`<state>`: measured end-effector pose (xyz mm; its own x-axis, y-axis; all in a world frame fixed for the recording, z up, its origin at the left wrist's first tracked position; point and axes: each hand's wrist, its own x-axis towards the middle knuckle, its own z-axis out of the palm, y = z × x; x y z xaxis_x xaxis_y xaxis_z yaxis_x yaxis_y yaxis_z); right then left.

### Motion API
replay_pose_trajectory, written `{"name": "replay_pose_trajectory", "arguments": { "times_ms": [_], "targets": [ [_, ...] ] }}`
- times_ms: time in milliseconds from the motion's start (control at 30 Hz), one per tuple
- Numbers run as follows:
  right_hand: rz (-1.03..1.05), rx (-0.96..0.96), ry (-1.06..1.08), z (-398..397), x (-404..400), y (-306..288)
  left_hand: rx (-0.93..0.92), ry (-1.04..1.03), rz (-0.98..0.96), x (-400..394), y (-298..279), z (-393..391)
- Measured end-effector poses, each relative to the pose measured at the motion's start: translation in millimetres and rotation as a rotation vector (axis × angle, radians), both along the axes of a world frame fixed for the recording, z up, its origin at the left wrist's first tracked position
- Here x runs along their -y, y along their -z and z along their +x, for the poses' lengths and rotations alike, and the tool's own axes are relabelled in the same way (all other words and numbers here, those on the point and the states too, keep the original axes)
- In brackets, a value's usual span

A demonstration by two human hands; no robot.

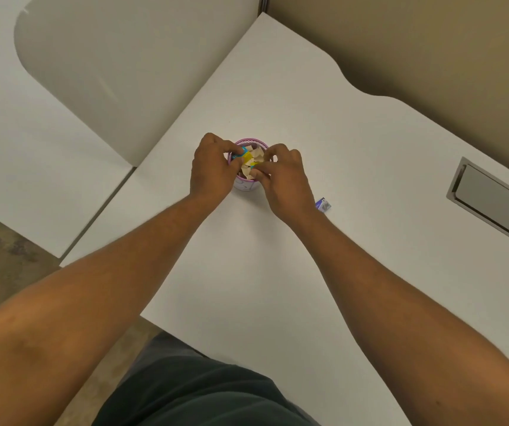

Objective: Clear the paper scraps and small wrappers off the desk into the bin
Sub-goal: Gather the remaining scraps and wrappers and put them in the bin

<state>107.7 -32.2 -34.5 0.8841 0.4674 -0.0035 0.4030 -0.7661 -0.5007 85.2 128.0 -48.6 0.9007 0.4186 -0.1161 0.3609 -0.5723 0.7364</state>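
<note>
A small round bin (248,185) with a pink rim stands in the middle of the white desk (308,118). It is filled to the top with beige paper scraps (254,155) and yellow and blue wrappers (248,158). My left hand (213,169) is at the bin's left rim, its fingertips pinched on a blue wrapper piece. On the right side of the rim my right hand (284,179) presses its fingertips onto the scraps. A small blue-and-white wrapper (323,205) lies on the desk just right of my right wrist.
A grey metal cable-tray lid (492,201) is set into the desk at the right. A white partition panel (93,72) stands along the desk's left side. The desk's wavy far edge runs at the upper right, with floor beyond.
</note>
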Motion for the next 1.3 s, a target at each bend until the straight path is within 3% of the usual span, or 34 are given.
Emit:
{"name": "replay_pose_trajectory", "arguments": {
  "times_ms": [100, 167, 233, 367, 433, 533, 633, 733, 800, 967, 1300],
  "targets": [
    [0.338, -0.04, 0.186, -3, 13, -10, 0.014, -0.015, -0.05, 0, -2, 0],
    [0.394, -0.003, 0.336, -9, 37, -10, 0.032, 0.009, -0.08, -2, -2, -2],
    [0.262, -0.008, 0.426, -15, 68, 2, 0.051, 0.022, -0.084, -4, -3, -7],
    [-0.156, -0.308, 0.459, -28, 121, 32, 0.212, -0.038, 0.029, 4, -12, -26],
    [-0.179, -0.351, 0.392, -35, 130, 39, 0.359, 0.03, 0.103, 18, -19, -41],
    [-0.096, -0.309, 0.358, -43, 130, 42, 0.481, 0.333, 0.181, 48, -15, -65],
    [-0.086, -0.248, 0.336, -43, 126, 43, 0.379, 0.65, 0.271, 74, 15, -89],
    [0.02, -0.203, 0.39, -35, 115, 33, 0.114, 0.857, 0.333, 84, 44, -101],
    [0.129, -0.121, 0.401, -28, 95, 16, -0.022, 0.934, 0.398, 85, 53, -105],
    [0.243, 0.019, 0.154, -9, 29, -28, -0.053, 0.984, 0.435, 84, 52, -107],
    [-0.192, 0.022, -0.043, 7, -12, -19, -0.067, 0.989, 0.383, 78, 50, -106]
  ]
}}
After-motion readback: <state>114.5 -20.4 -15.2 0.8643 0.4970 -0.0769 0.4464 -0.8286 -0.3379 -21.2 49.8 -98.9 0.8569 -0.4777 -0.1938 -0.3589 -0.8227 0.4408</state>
